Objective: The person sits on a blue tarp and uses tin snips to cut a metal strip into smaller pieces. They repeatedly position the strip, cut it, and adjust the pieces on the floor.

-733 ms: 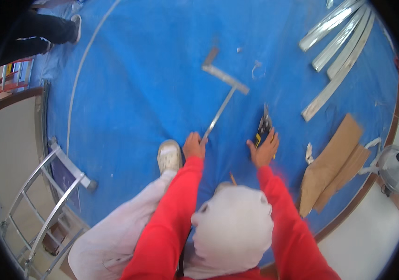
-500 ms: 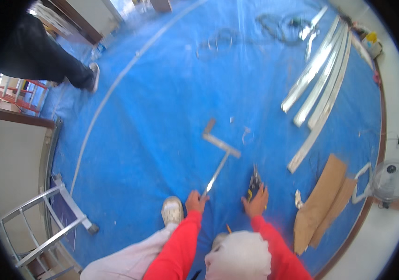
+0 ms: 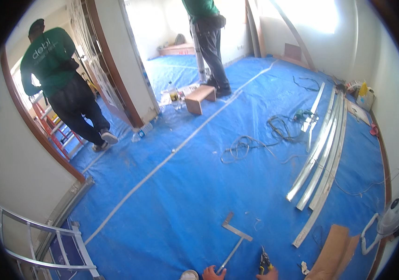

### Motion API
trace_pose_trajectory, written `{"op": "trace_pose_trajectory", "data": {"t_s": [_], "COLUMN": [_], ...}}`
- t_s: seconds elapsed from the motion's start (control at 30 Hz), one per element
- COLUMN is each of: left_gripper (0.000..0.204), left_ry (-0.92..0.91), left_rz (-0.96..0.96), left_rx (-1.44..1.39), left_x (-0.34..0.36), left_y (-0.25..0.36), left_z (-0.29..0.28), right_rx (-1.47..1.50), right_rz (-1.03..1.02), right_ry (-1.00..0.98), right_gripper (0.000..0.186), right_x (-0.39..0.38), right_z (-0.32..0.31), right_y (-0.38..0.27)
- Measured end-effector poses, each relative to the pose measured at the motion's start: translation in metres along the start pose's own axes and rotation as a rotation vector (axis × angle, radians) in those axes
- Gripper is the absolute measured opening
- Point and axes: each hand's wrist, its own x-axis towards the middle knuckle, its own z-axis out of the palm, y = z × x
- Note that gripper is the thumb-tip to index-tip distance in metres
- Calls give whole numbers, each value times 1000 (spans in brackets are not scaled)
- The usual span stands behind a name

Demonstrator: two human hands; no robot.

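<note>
While a blue sheet [image 3: 171, 200] covers most of the floor, long metal channels [image 3: 325, 158] lie fanned out on it at the right, running away from the person. Nearer, by the right-hand wall, rests a creased piece of brown cardboard [image 3: 332, 254]. Ahead of the person, an L-shaped flat metal piece [image 3: 237, 232] lies with its longer leg slanting down to the right. The thin metal strip [image 3: 230, 255] meets that leg near its right end; its long axis runs from the left hand [image 3: 214, 274] forward and rightward. The left thumb and fingers are closed about the strip's near end. To the right of the strip, and apart from it, are yellow-handled snips [image 3: 265, 261], their blades pointing away from the person and slightly left, their handles toward the nearer right hand [image 3: 268, 275]. That hand touches the handles, but the lower edge crops it, so whether it grips them cannot be told.
</note>
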Motion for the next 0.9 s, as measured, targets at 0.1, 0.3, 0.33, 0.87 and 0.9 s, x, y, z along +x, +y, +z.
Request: {"op": "trace_pose_trajectory", "data": {"t_s": [0.1,0.3,0.33,0.87,0.9], "left_gripper": [81,86,80,40,42], "left_ry": [35,-148,-273,-640,-622], "left_rz": [-95,123,111,-199,-215], "left_rx": [-151,-614,-696,-808,-786], "left_x": [-7,-20,-23,-23,-21], "left_y": [40,35,26,59,61], "left_z": [3,120,136,74,77], "right_rx": [117,877,955,759,661], "right_rz": [-86,-354,-360,-531,-590], "right_ry": [-86,-585,-669,-450,-238], "right_gripper": [92,78,76,74,81], "right_x": [11,2,-4,-58,-62], "right_z": [-6,15,20,5,10], "right_y": [-14,9,20,10,8]}}
